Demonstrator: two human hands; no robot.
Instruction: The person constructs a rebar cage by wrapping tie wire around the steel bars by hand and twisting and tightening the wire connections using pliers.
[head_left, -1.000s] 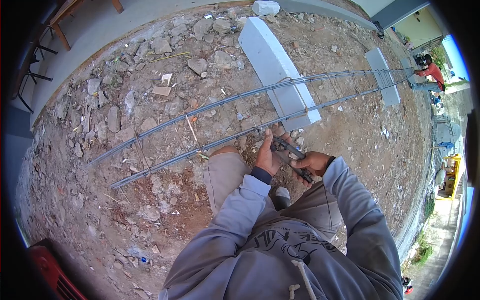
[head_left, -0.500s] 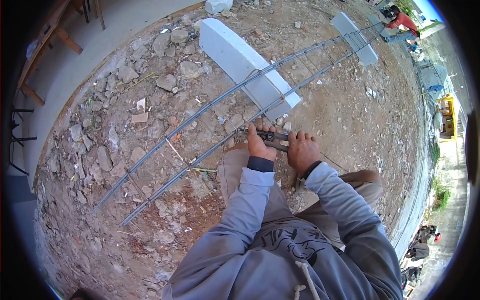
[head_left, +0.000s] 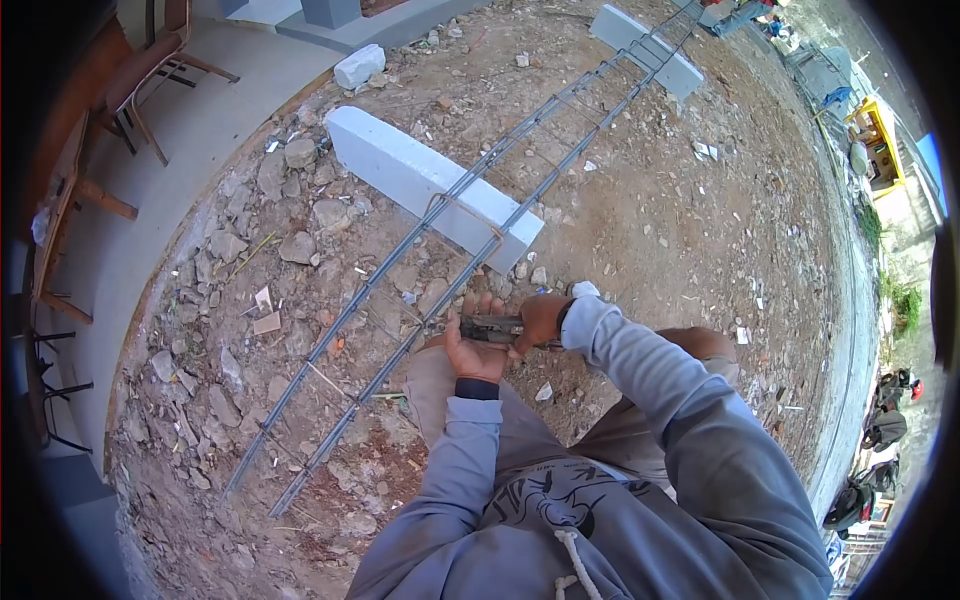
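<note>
My right hand [head_left: 541, 322] is closed around the handles of dark metal pliers [head_left: 489, 328], which point left. Under the tool's head, my left hand [head_left: 474, 352] is turned palm up, fingers stretched out and thumb raised; the pliers lie across it. Just beyond my left fingers runs the near side of a long rebar cage [head_left: 400, 352], made of parallel steel bars joined by thin stirrups. Its middle rests on a pale block [head_left: 420, 185]. Whether any tie wire is in my left palm is too small to tell.
A second pale block [head_left: 648, 52] supports the cage farther off, near a partly visible person [head_left: 738, 18]. Broken stones [head_left: 228, 245] and rubble cover the dirt at left. Wooden chairs [head_left: 150, 75] stand on the paved floor [head_left: 215, 95]. A yellow frame [head_left: 880, 150] is at right.
My left hand has opened, palm up, under the pliers. My right hand has turned and moved closer to it, still gripping the handles. The view has shifted, so the cage appears lower and farther left.
</note>
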